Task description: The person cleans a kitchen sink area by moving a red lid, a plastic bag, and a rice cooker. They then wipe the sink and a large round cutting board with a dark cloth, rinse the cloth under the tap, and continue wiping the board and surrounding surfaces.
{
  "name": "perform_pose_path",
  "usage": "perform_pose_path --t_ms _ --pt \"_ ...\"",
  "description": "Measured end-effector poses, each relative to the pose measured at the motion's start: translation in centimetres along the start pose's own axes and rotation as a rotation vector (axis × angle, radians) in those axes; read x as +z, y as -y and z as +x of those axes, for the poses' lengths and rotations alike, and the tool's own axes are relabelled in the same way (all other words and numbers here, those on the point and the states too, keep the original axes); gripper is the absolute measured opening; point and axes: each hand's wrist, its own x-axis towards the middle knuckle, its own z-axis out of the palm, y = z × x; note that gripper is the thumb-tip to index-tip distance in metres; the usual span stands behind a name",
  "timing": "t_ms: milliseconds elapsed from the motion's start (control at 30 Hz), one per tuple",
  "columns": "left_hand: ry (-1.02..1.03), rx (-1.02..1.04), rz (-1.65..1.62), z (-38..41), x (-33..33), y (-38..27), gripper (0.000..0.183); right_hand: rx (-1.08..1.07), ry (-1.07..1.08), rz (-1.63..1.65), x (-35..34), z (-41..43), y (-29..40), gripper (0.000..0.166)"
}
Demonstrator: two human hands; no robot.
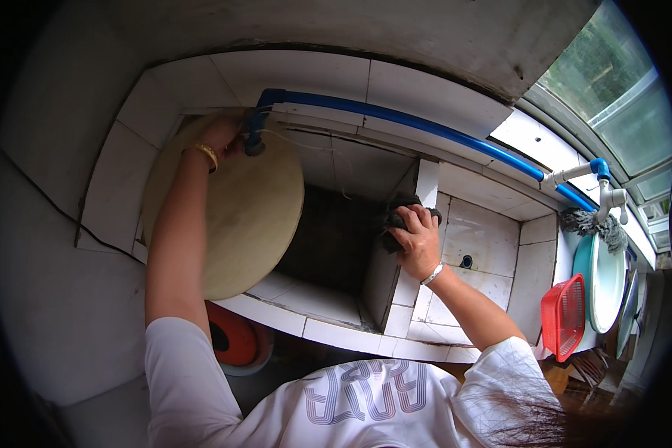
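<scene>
My left hand (pixel 224 136) reaches to the far side of a large round cream-coloured board (pixel 252 224). Its fingers are beside the downturned blue pipe end (pixel 255 131), partly hidden, so whether they grip it or the board is unclear. The board covers the left part of a deep white-tiled basin (pixel 313 288) with a dark bottom. My right hand (pixel 417 238) grips a wadded dark cloth (pixel 401 203), pressed against the top of the tiled divider (pixel 427 179) between the deep basin and a shallower tiled basin (pixel 476 235) on the right.
A blue water pipe (pixel 392 115) runs along the back wall to a white tap (pixel 610 199). At right are a red plastic basket (pixel 563 319), a pale enamel-like basin (pixel 605 285) and a grey rag (pixel 593 224). An orange-red round object (pixel 232 336) sits below the front ledge.
</scene>
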Motion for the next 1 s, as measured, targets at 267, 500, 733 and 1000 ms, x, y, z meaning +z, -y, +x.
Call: perform_pose_path --t_ms 267,500,733,1000 --pt "-0.029 0.202 -0.267 -4.6 1.3 1.5 0.040 -0.010 -0.002 -0.031 0.1 0.0 0.1 0.048" --pt "0.169 0.433 -0.503 -5.8 1.5 3.4 0.046 -0.006 0.034 -0.087 0.1 -0.1 0.1 0.046" --pt "-0.384 0.603 0.137 -2.9 1.8 2.8 0.036 -0.011 0.017 -0.061 0.0 0.0 0.5 0.047" --pt "-0.517 0.726 0.010 -4.8 2.0 -1.0 0.022 -0.009 0.009 -0.070 0.1 -0.1 0.2 0.047"
